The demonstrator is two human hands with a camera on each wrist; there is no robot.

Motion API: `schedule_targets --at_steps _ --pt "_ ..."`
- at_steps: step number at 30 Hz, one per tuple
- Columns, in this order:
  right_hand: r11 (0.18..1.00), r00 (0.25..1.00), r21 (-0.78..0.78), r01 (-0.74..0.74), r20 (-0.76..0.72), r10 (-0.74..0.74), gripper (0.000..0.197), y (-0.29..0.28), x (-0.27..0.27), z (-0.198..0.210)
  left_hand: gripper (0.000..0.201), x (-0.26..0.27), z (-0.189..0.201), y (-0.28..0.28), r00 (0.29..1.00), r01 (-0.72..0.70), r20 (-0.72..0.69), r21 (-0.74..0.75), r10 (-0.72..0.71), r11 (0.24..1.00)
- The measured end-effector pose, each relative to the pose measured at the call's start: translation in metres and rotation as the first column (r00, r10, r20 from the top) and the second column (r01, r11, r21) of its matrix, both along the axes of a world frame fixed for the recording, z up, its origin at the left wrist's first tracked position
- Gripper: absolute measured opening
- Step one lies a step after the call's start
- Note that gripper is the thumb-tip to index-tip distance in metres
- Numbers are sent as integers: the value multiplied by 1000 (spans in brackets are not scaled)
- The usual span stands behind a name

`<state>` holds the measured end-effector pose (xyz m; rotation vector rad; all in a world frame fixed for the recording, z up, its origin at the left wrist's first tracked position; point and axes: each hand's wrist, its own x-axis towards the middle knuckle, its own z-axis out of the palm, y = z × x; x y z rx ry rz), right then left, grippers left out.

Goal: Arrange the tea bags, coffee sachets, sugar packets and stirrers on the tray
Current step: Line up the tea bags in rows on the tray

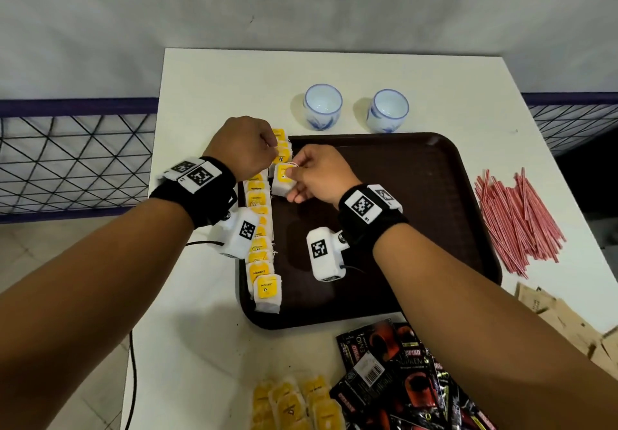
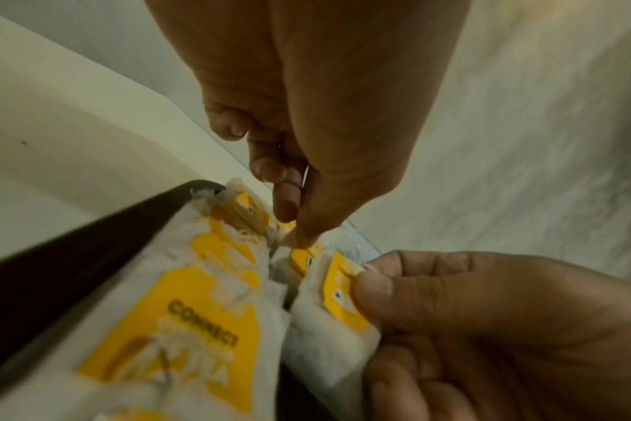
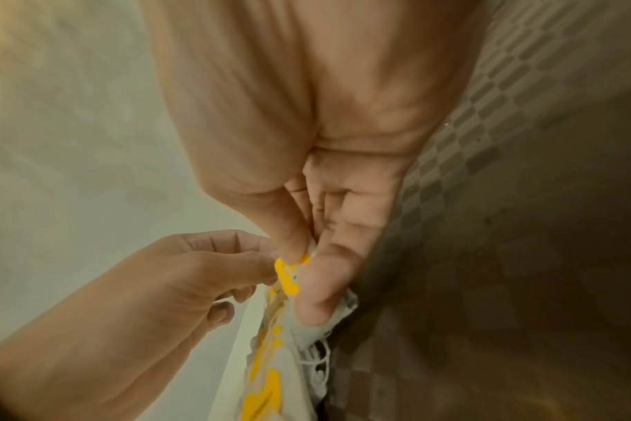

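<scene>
Right hand [image 1: 312,175] pinches a tea bag [image 1: 282,180] over the tray [image 1: 418,195], left hand [image 1: 247,148] just beside it pinching the row of tea bags [image 1: 259,229], likely steadying it for the newcomer.

Matt brown plastic tray [image 1: 434,175], fibrous paper tea bags [image 1: 264,291], glossy foil coffee sachets [image 1: 401,383].

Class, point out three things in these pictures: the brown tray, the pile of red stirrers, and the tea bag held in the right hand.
brown tray [image 1: 418,202], head view, bare floor.
red stirrers [image 1: 516,222], head view, pile's middle.
tea bag [image 1: 282,180], head view, yellow tag.
</scene>
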<state>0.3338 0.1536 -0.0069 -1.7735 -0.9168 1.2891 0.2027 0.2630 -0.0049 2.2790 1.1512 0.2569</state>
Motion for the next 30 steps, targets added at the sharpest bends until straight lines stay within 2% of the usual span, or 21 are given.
schedule_targets --at_steps 4,10,15,20,30 --pt "999 999 -8 43 1 -43 17 8 -6 -5 12 -9 2 -7 995 -30 97 24 27 999" --pt "993 994 -37 111 26 -110 17 14 -9 -15 3 -37 13 -41 978 -67 199 21 62 998" --pt "990 989 -44 137 59 -134 18 16 -10 -16 5 -61 18 -79 981 -45 180 -129 68 991" --pt "993 977 4 120 180 -119 15 16 -9 -17 6 -78 18 -110 973 -29 221 -165 65 986" --pt "988 975 -27 149 168 -143 20 20 -8 -20 10 -98 4 -154 949 43 308 -313 59 949"
